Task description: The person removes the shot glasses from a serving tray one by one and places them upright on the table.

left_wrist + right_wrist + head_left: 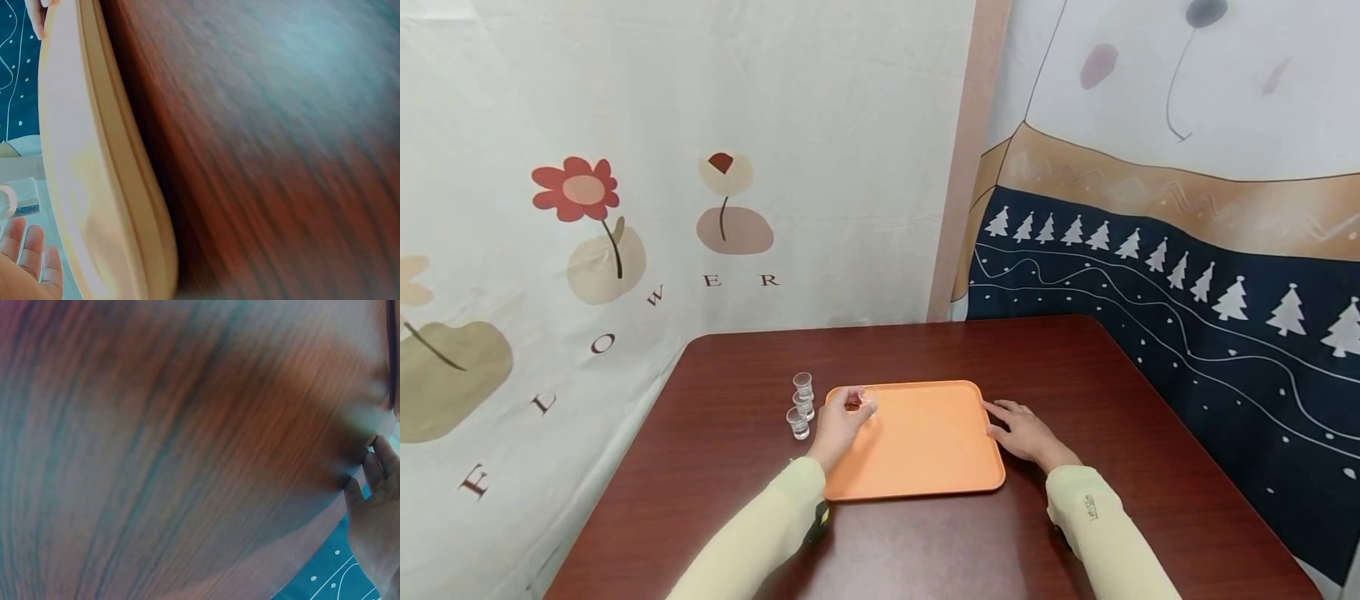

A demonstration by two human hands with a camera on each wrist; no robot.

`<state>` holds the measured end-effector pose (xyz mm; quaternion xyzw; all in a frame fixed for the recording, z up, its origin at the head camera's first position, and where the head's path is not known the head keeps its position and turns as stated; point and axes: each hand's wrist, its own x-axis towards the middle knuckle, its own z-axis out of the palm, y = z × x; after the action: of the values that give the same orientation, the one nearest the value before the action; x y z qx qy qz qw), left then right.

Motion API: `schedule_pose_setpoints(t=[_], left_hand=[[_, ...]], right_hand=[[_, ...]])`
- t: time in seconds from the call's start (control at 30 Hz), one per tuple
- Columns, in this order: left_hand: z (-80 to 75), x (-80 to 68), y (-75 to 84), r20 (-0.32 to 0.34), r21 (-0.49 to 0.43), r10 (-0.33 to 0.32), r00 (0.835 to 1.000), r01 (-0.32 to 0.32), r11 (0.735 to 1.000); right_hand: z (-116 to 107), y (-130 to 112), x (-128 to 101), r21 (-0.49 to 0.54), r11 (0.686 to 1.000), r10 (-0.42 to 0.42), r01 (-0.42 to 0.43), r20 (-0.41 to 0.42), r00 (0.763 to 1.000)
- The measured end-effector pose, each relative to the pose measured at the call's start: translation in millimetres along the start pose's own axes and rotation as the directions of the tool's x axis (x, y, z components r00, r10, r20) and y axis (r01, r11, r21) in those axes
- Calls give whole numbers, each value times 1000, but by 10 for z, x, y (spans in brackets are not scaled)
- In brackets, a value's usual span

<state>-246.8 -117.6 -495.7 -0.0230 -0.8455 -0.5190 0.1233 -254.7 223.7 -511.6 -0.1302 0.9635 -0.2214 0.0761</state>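
Observation:
An orange tray [925, 450] lies in the middle of the dark wooden table [737, 467]. My left hand [857, 402] reaches over the tray's far left corner and pinches a small clear glass [868, 397] just above the tray floor. In the left wrist view the tray rim [119, 187] runs past my left hand [25, 262], and part of the glass [9, 200] shows at the left edge. My right hand [1000, 422] lies flat with straight fingers against the tray's right rim. The right wrist view shows my right hand [375, 506] beside blurred table wood.
Three more small clear glasses [803, 404] stand in a close group on the table just left of the tray. Printed cloth hangs behind the table [775, 167] and along its right side [1187, 317]. The table's left edge is close to the glasses.

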Motion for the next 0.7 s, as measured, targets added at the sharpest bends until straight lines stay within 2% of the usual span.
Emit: schedule_pose_setpoints(t=[0.13, 0.27, 0.53, 0.7], left_hand=[[-111, -30, -20, -11, -14, 22, 1000, -22, 1000], [-210, -77, -23, -10, -42, 11, 1000, -12, 999], [-399, -195, -68, 8, -14, -17, 1000, 17, 1000], [-508, -261, -109, -14, 23, -29, 999, 29, 999]], right_hand=[[-9, -18, -3, 3, 1000, 4, -4, 6, 1000], [-12, -21, -7, -4, 1000, 2, -2, 10, 1000], [-29, -35, -26, -7, 1000, -10, 10, 9, 1000], [-34, -49, -36, -4, 1000, -8, 8, 10, 1000]])
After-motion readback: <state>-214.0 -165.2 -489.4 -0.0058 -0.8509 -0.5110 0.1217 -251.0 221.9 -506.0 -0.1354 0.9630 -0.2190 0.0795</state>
